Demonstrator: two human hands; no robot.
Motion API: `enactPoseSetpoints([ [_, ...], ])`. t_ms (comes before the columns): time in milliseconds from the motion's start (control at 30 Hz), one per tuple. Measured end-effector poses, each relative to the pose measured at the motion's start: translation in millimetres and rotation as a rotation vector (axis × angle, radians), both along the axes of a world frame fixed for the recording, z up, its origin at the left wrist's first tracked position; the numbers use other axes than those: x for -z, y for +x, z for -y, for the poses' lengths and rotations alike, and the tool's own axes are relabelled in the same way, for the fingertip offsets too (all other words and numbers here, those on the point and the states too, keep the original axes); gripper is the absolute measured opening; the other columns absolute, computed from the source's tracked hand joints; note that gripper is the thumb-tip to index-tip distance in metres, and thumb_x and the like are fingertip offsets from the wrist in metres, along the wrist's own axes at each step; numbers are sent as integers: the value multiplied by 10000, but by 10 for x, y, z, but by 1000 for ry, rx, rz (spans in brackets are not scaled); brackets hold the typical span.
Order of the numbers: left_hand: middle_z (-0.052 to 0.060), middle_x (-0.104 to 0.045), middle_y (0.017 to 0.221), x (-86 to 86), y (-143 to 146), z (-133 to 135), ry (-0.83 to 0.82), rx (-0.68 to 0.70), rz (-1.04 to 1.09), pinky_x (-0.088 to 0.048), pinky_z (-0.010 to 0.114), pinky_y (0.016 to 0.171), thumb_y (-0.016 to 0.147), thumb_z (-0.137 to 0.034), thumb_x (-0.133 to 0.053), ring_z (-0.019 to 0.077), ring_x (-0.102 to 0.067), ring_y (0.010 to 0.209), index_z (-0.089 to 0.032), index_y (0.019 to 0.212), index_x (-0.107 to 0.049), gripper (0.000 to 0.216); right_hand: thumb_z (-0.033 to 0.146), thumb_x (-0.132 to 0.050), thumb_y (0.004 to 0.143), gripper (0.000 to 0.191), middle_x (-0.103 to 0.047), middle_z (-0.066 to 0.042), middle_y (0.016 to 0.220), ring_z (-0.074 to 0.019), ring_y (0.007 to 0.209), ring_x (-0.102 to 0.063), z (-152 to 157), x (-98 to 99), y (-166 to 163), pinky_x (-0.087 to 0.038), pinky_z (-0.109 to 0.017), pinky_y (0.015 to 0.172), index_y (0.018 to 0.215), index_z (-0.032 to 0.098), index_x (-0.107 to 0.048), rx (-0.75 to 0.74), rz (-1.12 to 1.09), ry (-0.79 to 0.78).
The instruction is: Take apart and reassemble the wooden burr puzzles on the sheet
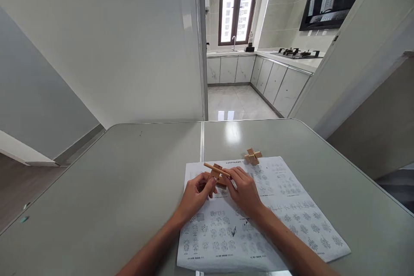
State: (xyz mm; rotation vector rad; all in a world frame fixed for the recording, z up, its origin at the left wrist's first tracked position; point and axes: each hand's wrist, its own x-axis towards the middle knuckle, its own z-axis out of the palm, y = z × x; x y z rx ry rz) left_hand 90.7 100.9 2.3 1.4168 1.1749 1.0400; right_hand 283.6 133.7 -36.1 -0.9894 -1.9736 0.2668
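My left hand (198, 192) is closed on a partly joined wooden burr puzzle (215, 173), pinched between thumb and fingers above the printed sheet. My right hand (244, 187) closes its fingertips on the right end of a thin wooden stick (208, 166). The stick slants across the top of the joined pieces; whether it is fitted into them I cannot tell. Another wooden piece (222, 182) shows low between the hands, partly hidden. Beyond them, at the sheet's top edge, sits a second wooden burr puzzle (253, 156) with its pieces crossed together.
A large printed sheet (291, 224) with puzzle diagrams and pen ticks lies under both hands. It rests on a grey-green table (145, 198) with a seam down the middle. Behind stand a white wall panel (145, 51) and a kitchen with cabinets (271, 82).
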Motion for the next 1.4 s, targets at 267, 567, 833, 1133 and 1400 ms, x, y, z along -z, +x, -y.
enactPoseSetpoints([
  [267, 7, -652, 701, -9, 3, 14, 14, 12, -34, -448, 262, 626, 964, -531, -604, 142, -554, 620, -189, 838, -624, 365, 247, -463, 1061, 237, -741, -86, 1025, -241, 910, -709, 8, 7, -6, -585, -378, 775, 1250, 223, -603, -42, -3, -21],
  [567, -8, -619, 647, -1, 21, 13, 59, 12, -110, -445, 267, 622, 985, -522, -568, 142, -555, 606, -202, 756, -561, 394, 251, -430, 1077, 329, -766, -103, 1109, -249, 953, -744, 13, 2, -10, -589, -369, 779, 1388, 224, -532, -6, 61, 17],
  [833, 0, -627, 617, -6, 38, 19, 54, 0, -153, -446, 274, 610, 973, -544, -562, 155, -579, 585, -202, 696, -566, 440, 232, -408, 1085, 355, -781, -96, 1089, -234, 832, -741, 40, -11, -27, -548, -353, 729, 1413, 215, -541, 60, 115, 38],
  [1133, -9, -611, 568, -15, 59, 4, 56, -24, -173, -415, 259, 585, 975, -516, -569, 143, -557, 550, -198, 641, -554, 461, 230, -409, 1091, 345, -793, -91, 1089, -220, 799, -731, 54, -17, -43, -502, -345, 740, 1397, 195, -565, 109, 109, 38],
  [1400, -17, -593, 567, -9, 62, 28, 81, 16, -208, -402, 254, 576, 993, -480, -546, 135, -536, 539, -204, 650, -528, 441, 265, -403, 1086, 347, -796, -82, 968, -214, 736, -710, 12, -6, -8, -482, -325, 703, 1357, 186, -605, 177, 93, 14],
])
